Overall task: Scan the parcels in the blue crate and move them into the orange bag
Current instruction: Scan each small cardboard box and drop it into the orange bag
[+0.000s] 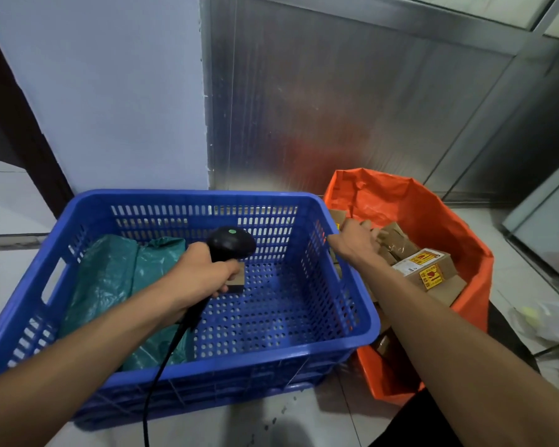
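Down by my knees sits the blue crate point(362, 321), and my left hand point(200, 279) grips the black scanner point(231, 243) over it. Inside lie a green bag point(110, 285) and a small brown box point(238, 280). Farther right, my right hand point(357, 240) reaches into the orange bag point(433, 214) among brown boxes point(426, 269); I cannot tell if it holds one

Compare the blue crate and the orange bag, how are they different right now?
The blue crate is rigid perforated plastic; the orange bag is soft and crumpled. The crate holds green plastic mailers and one small cardboard box, with bare floor showing; the bag is crowded with cardboard boxes. Both stand open-topped on the tiled floor, side by side.
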Tool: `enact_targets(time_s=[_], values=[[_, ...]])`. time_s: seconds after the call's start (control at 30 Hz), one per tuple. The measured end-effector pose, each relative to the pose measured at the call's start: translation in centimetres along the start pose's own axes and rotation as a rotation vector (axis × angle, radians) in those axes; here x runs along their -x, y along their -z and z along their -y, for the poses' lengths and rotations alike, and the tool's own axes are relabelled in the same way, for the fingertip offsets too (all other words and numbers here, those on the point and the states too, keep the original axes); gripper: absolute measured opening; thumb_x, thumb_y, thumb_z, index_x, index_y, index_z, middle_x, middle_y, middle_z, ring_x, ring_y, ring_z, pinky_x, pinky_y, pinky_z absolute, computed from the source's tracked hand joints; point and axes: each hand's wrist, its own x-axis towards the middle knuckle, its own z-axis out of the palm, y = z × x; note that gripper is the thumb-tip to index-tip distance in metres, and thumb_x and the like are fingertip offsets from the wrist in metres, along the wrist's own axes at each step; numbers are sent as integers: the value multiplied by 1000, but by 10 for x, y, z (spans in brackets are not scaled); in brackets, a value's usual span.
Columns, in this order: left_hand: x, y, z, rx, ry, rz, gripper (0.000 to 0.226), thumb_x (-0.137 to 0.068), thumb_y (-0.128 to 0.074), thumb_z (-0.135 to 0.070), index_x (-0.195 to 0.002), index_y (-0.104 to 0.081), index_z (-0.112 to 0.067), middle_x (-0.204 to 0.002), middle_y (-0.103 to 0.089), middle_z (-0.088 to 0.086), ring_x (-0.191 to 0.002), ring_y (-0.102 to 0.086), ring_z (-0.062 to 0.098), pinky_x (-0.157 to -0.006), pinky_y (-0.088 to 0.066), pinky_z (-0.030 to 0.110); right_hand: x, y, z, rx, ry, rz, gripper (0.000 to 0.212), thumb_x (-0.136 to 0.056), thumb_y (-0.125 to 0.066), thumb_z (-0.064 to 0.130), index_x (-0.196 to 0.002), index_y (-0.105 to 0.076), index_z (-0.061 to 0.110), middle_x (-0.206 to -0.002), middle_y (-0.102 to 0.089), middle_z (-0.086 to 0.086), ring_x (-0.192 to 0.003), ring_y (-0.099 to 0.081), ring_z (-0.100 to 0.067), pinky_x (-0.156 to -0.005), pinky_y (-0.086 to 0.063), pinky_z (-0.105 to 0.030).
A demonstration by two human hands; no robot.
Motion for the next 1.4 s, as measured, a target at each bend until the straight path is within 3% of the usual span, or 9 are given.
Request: enact_targets(time_s=[0.2, 0.37, 0.53, 0.67, 0.8, 0.93, 1.1, 1.2, 1.4], values=[[-1, 3, 0, 6, 20, -4, 21, -89, -65, -11, -93, -70, 8, -77, -66, 15, -70, -61, 23, -67, -50, 34, 19, -40, 44, 37, 180, 127, 32, -90, -55, 23, -119, -54, 10, -151, -28, -21, -142, -22, -44, -114, -30, -56], [-4, 4, 0, 13, 10, -10, 14, -90, -64, -13, -83, -66, -2, -76, -64, 13, -71, -60, 23, -67, -48, 33, 25, -72, 68, 113, 312, 240, 23, -89, -59, 25, -108, -53, 13, -134, -40, -16, -129, -34, -40, -110, -36, -55], [-13, 6, 2, 38, 21, -45, 13, -91, -63, -13, -84, -67, -2, -75, -63, 10, -65, -59, 20, -64, -47, 32, 8, -92, 76, 227, 439, 356, 12, -88, -57, 21, -85, -48, 14, -94, -45, -7, -96, -47, -30, -81, -45, -40], [-27, 9, 13, 49, 65, -93, 19, -91, -62, -17, -91, -70, 1, -75, -66, 11, -63, -59, 21, -65, -49, 32, -14, -116, 81, 410, 518, 453, 8, -94, -51, 19, -96, -50, 11, -107, -55, -11, -99, -55, -31, -79, -48, -41], [-41, 9, 23, 44, 103, -126, 17, -87, -63, -19, -80, -66, -4, -66, -63, 7, -60, -59, 21, -65, -50, 33, -30, -158, 87, 542, 621, 538, 31, -96, -56, 27, -122, -56, 11, -126, -58, -10, -114, -57, -32, -92, -50, -39], [-56, 7, 30, 58, 163, -125, 19, -87, -62, -18, -76, -64, -3, -69, -65, 12, -62, -58, 24, -65, -49, 35, -37, -192, 97, 576, 660, 631, 43, -97, -57, 28, -136, -50, 13, -133, -55, -14, -118, -56, -32, -84, -43, -34], [-66, 2, 35, 46, 200, -126, 25, -89, -64, -21, -91, -71, 3, -81, -73, 20, -66, -60, 27, -71, -53, 39, -62, -250, 104, 568, 741, 596, 58, -92, -58, 37, -144, -41, 18, -144, -43, -15, -129, -43, -36, -104, -44, -50], [-64, 0, 31, 44, 195, -105, 33, -76, -67, -30, -89, -71, 1, -85, -75, 20, -67, -63, 26, -78, -58, 47, -98, -307, 95, 567, 724, 576, 57, -87, -61, 39, -140, -45, 23, -145, -44, -13, -130, -42, -35, -101, -47, -55], [-63, 4, 26, 48, 181, -35, 48, -63, -60, -41, -90, -70, -2, -90, -74, 23, -69, -64, 26, -73, -58, 53, -65, -252, 117, 440, 556, 646, 53, -102, -55, 12, -152, -36, 14, -151, -41, -10, -141, -37, -31, -114, -37, -45]])
